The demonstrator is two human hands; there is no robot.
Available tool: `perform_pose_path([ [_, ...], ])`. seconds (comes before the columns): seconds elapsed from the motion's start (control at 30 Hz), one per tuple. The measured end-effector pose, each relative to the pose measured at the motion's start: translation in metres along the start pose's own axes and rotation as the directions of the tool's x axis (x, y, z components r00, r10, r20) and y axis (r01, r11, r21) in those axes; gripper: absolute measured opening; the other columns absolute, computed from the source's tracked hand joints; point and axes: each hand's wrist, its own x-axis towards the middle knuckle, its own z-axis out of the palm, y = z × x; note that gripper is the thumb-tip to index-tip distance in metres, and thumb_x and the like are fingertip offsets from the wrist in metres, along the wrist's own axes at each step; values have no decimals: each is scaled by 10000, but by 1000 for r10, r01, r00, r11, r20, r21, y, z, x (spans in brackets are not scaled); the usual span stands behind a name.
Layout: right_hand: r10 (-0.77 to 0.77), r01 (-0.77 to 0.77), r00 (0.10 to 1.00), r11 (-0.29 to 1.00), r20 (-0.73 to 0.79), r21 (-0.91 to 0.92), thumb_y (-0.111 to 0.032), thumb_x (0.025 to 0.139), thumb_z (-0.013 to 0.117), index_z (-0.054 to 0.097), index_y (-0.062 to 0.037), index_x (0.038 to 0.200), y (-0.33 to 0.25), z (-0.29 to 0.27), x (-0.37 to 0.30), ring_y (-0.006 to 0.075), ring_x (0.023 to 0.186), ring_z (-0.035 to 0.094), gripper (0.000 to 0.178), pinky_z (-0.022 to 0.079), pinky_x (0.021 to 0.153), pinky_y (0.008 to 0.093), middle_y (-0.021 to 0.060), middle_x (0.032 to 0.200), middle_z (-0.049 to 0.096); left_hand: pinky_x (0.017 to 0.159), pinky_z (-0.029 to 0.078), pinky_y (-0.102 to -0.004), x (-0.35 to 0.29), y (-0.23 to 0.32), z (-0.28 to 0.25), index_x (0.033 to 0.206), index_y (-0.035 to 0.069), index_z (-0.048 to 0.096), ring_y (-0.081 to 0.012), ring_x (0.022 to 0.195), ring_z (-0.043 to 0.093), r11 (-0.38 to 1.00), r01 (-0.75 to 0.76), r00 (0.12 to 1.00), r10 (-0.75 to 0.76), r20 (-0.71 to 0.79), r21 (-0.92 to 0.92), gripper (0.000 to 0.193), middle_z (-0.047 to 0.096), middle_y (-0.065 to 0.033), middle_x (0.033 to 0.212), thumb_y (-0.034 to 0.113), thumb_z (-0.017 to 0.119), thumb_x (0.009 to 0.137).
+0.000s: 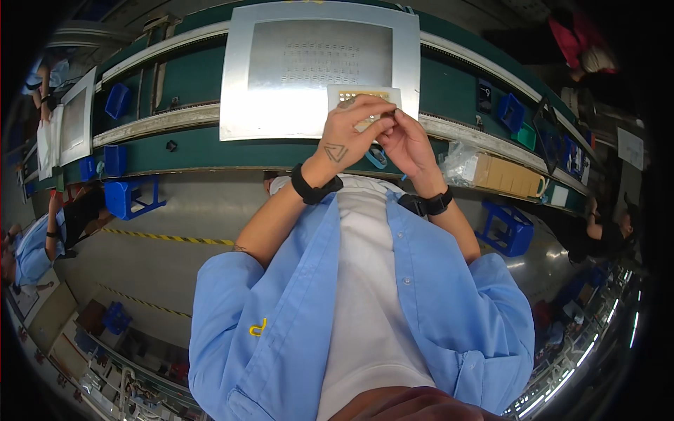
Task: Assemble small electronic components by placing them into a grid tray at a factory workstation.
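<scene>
My left hand [357,130] and my right hand [410,144] meet over the near edge of a metal-framed plate [239,112]. Both are closed, thumbs and fingertips pinched together at a small dark spot. What they pinch is too small to make out. Beneath and just beyond the left fingers lies a pale board [338,92] with rows of yellowish squares, partly covered by the hand. The framed plate has a grey middle sheet [319,56] with rows of small slots. Below my right fingers, a blue-and-dark object [377,157] shows in part.
The plate lies across the rails of a green bench [189,151]. At right are a clear plastic bag [460,160], a cardboard box [505,174] and blue bins [511,111]. Blue bins [118,101] also stand at left. Blue stools [507,228] and other people are around.
</scene>
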Motion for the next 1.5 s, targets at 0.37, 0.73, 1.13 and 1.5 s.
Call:
perform_pose_path([
  [0.37, -326, 0, 897, 673, -298, -739, -172, 1020, 603, 681, 18, 1132, -2, -61, -13, 117, 810, 627, 234, 524, 691, 253, 50, 958, 675, 807, 529, -340, -16, -14, 3, 956, -12, 704, -241, 884, 677, 987, -23, 994, 6, -112, -157, 120, 693, -131, 932, 73, 724, 874],
  [0.73, -517, -361, 848, -408, -114, -839, -200, 876, 763, 578, 59, 1146, 44, -271, -46, 358, 863, 672, 418, 523, 772, 449, 212, 915, 680, 825, 557, -289, -17, -29, -18, 952, -17, 719, -146, 871, 699, 878, 160, 956, -251, -149, -451, 149, 742, -91, 942, 24, 791, 829],
  [1.13, -595, -562, 597, 168, -538, -810, -111, 907, 725, 580, 57, 1128, 36, -301, -63, 237, 736, 675, 314, 593, 602, 364, 162, 944, 691, 834, 570, -287, -20, -21, -36, 937, -22, 714, -159, 872, 701, 676, 263, 927, -374, -13, -688, 178, 734, -105, 953, -30, 811, 788],
  [1.5, -636, -440, 606, 232, -477, -868, -90, 909, 683, 610, 8, 1150, 20, -245, -73, 203, 850, 689, 269, 565, 714, 334, 142, 971, 682, 876, 548, -364, -25, -29, -53, 968, -33, 667, -240, 917, 678, 621, 276, 923, -384, 22, -734, 129, 709, -169, 993, -93, 700, 858],
])
